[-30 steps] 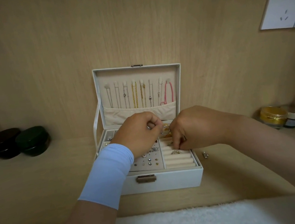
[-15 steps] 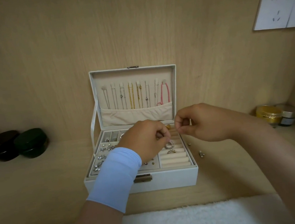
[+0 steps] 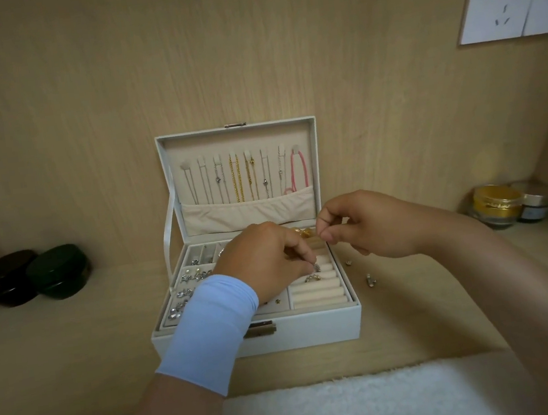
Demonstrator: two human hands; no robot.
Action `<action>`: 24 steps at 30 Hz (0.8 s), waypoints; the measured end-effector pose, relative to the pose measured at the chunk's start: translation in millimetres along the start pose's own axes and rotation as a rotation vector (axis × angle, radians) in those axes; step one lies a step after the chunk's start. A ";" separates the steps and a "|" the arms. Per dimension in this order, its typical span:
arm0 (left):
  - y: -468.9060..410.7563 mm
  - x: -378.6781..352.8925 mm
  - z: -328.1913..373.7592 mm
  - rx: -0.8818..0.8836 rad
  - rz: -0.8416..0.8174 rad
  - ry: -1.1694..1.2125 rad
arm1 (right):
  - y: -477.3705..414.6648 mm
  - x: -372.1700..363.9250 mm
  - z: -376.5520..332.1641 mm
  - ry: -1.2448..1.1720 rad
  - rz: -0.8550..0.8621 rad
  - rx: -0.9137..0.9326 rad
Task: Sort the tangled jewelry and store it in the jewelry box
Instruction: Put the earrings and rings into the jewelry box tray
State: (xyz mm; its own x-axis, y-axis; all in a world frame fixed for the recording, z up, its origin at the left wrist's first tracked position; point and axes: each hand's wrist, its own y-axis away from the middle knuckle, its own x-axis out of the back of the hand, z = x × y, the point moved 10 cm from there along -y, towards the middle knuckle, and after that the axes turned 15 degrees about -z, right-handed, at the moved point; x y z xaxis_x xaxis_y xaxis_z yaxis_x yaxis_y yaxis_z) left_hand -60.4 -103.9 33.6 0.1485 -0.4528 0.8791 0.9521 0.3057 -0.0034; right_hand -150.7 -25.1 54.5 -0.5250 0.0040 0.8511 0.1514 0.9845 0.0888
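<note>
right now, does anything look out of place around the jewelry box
Yes: two small silver pieces lie loose on the wooden shelf just right of the jewelry box, outside any compartment. Inside, the necklaces hang straight in the lid, and the left hand pinches a silver ring at the ring rolls.

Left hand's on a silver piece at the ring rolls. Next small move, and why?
Probably push the silver ring down into a slot between the ring rolls and release. The left hand pinches it right at the rolls, and another ring already sits seated beside it. Loose pieces wait on the shelf.
</note>
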 end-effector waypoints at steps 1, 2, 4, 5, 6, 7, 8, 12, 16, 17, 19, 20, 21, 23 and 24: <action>-0.2 -1.1 1.0 -0.003 -0.016 -0.010 | 0.6 0.3 -1.4 -0.003 0.005 0.007; -0.1 -2.2 2.0 -0.008 -0.033 -0.011 | 1.1 0.3 -2.6 0.000 0.010 0.010; 1.3 -2.4 2.4 0.000 -0.069 0.004 | 0.9 0.2 -4.9 0.015 0.026 0.009; 2.6 -0.6 1.2 0.012 -0.081 0.016 | 0.9 0.4 -6.6 0.022 0.041 0.009; 5.0 3.2 -0.7 0.023 -0.078 0.035 | 0.8 0.9 -9.5 0.031 0.063 0.015; 7.9 9.3 -3.4 0.032 -0.057 0.068 | 1.4 1.9 -13.5 0.038 0.093 0.027; 11.7 17.5 -6.4 0.038 -0.016 0.115 | 2.6 3.3 -18.9 0.040 0.127 0.044; 29.1 40.7 -12.9 0.044 0.091 0.342 | 5.1 4.6 -47.9 0.014 0.227 0.130; 49.7 47.2 -16.4 0.019 0.099 0.428 | 6.0 -2.3 -71.7 0.019 0.292 0.199; 56.0 49.8 -20.1 0.013 0.114 0.441 | 6.1 -5.3 -76.6 0.013 0.302 0.218; 66.9 52.2 -27.5 -0.010 0.144 0.493 | 5.7 -11.0 -85.0 -0.014 0.323 0.266; 72.1 52.4 -30.9 -0.022 0.158 0.530 | 5.0 -13.7 -88.7 -0.033 0.335 0.288; 76.7 52.5 -33.8 -0.031 0.172 0.564 | 3.9 -16.2 -91.2 -0.059 0.345 0.303; 82.1 52.1 -40.1 -0.036 0.193 0.578 | 0.8 -20.3 -92.9 -0.120 0.345 0.316; 84.0 51.9 -44.3 -0.030 0.203 0.553 | -1.3 -23.3 -92.7 -0.130 0.328 0.306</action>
State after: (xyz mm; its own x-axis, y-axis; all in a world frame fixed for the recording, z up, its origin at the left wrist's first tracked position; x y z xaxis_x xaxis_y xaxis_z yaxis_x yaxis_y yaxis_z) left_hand 39.1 -138.9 57.9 0.4384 -0.7594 0.4808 0.8959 0.4119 -0.1663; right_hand -61.0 -42.8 82.6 -0.5940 0.3265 0.7352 0.0828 0.9339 -0.3478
